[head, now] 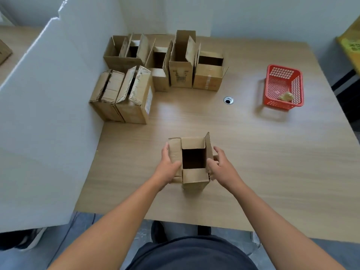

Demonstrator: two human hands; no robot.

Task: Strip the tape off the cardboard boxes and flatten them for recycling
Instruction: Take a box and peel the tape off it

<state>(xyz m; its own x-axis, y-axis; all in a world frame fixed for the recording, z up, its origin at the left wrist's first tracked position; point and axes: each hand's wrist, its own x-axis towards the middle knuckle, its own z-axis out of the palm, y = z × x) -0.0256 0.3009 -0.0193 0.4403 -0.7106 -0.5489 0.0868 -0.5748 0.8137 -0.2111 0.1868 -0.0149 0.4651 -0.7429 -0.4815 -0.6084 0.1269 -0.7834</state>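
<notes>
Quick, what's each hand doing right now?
Left hand: holding the open cardboard box by its left side.
Right hand: gripping the same box's right side.

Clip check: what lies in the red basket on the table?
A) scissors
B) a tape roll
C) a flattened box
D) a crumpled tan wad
D: a crumpled tan wad, nothing else, sits in the near corner of the red basket.

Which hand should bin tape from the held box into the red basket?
Right, probably. The right hand holds the box on the side nearest the red basket. The left hand grips the left flap and can steady it.
</notes>
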